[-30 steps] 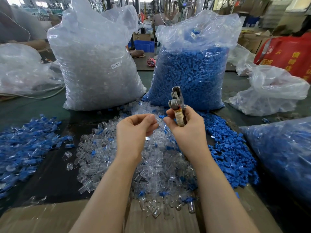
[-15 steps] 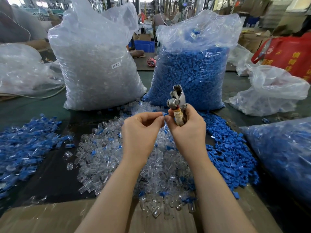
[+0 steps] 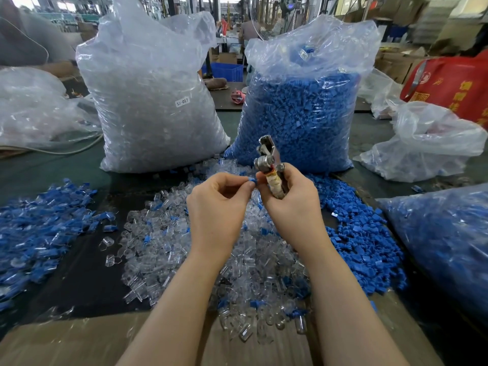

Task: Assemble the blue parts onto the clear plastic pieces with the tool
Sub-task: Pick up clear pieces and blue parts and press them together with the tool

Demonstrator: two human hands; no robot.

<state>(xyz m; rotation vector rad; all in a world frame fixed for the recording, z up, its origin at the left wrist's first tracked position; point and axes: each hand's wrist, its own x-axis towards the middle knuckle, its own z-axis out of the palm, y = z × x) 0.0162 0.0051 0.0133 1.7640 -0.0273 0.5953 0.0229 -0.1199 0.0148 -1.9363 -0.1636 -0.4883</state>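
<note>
Above the heap of clear plastic pieces (image 3: 184, 249) on the worktop (image 3: 66, 273), the left hand (image 3: 219, 204) pinches a blue part (image 3: 251, 180) beside the tool (image 3: 270, 167), gripped upright in the right hand (image 3: 290, 204).

I could read one label for certain: a small white sticker (image 3: 182, 102) on the big bag of clear plastic pieces (image 3: 155, 101) said "SJ-017". Yellow characters (image 3: 466, 87) stood on the red bag (image 3: 449, 85) at the far right, but they were too blurred for me to read.
</note>
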